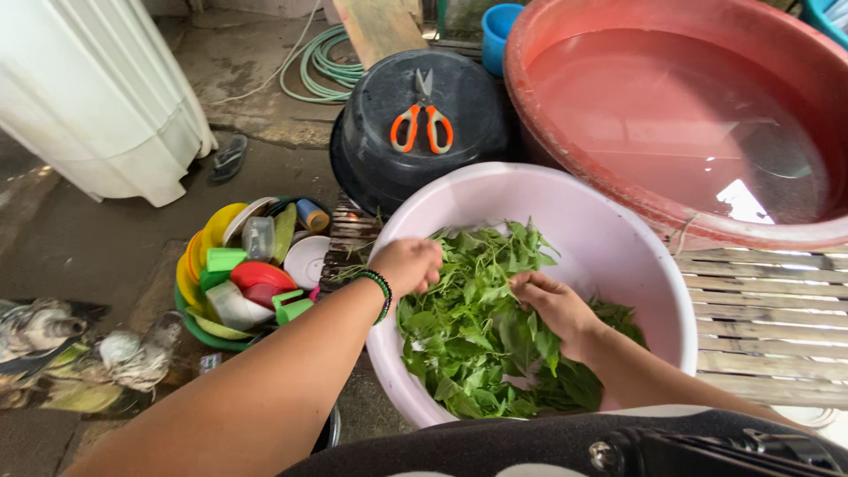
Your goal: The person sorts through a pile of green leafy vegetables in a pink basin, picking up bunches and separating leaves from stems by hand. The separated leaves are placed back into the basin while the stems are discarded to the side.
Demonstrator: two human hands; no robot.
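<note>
Now | left hand (408, 263) and right hand (549, 305) grips both clamped on leafy greens (477, 344) | stems unaligned, pink basin (609, 230).

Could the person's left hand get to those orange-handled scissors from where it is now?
Probably yes. The left hand is at the near rim of the pink basin, and the scissors lie in the open on the upturned black tub just beyond. Nothing stands between them; it would be a forward stretch.

Wet grey concrete floor (97, 238) in daylight, a coiled green hose (322, 66) on it, a slatted wooden bench (768, 318) at right.
</note>
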